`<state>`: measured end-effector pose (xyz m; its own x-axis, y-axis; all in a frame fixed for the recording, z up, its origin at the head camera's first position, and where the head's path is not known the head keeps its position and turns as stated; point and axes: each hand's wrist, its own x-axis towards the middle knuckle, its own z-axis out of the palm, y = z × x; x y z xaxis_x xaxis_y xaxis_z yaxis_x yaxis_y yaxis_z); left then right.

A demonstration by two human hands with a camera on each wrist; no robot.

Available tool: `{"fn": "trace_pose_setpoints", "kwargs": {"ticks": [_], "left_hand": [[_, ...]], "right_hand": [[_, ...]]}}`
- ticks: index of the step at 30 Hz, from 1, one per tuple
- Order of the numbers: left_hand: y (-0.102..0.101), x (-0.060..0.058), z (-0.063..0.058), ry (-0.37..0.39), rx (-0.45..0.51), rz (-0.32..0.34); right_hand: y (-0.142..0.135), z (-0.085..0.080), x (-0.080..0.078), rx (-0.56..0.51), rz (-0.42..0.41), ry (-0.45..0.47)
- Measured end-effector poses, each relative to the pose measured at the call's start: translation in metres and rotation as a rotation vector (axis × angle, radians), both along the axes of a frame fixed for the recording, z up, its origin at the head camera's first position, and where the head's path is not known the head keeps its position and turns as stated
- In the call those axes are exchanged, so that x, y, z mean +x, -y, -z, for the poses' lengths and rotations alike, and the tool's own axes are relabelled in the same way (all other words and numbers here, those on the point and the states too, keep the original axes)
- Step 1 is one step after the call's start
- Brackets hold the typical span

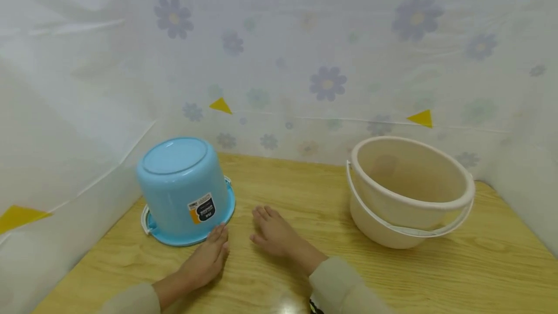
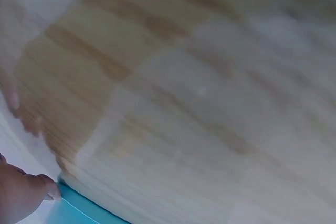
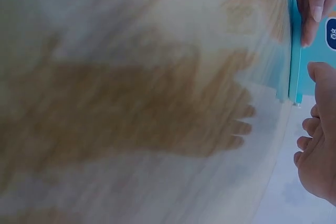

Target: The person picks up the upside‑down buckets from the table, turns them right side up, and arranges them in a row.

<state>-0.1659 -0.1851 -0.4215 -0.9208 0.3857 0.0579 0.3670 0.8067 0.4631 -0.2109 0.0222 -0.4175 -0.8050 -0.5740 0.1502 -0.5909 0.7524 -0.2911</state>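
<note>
A light blue bucket (image 1: pixel 178 188) stands upside down on the left of the wooden table, its rim down and a label on its side. My left hand (image 1: pixel 202 263) is at the near right of its rim, fingers extended; whether they touch it is hard to tell. In the left wrist view, the thumb side of that hand (image 2: pixel 23 195) appears beside the blue rim (image 2: pixel 92 208). My right hand (image 1: pixel 276 234) is to the right of the bucket, fingers extended, holding nothing. The right wrist view shows this hand (image 3: pixel 321 140) apart from the bucket (image 3: pixel 312 72).
On the right a beige bucket (image 1: pixel 362 217) stands upright, its mouth tilted toward me and its white handle (image 1: pixel 410 231) hanging down in front. Flower-patterned white sheeting (image 1: pixel 287 52) walls the back and sides of the wooden table (image 1: pixel 287 183).
</note>
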Motion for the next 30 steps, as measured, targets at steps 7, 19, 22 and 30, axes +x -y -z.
{"fn": "trace_pose_setpoints", "kwargs": {"ticks": [7, 19, 22, 30], "left_hand": [[-0.010, 0.002, -0.002, 0.009, 0.016, 0.016], [-0.027, 0.004, -0.004, 0.036, 0.039, 0.046], [-0.028, 0.007, -0.001, 0.021, 0.023, 0.042], [-0.027, 0.019, 0.002, 0.010, 0.005, -0.002]], "right_hand": [[0.004, -0.001, 0.002, 0.020, 0.007, 0.033], [0.012, 0.003, -0.001, 0.040, 0.036, 0.074], [0.014, 0.005, -0.001, 0.058, 0.033, 0.074], [0.018, 0.005, -0.004, 0.094, 0.035, 0.057]]}}
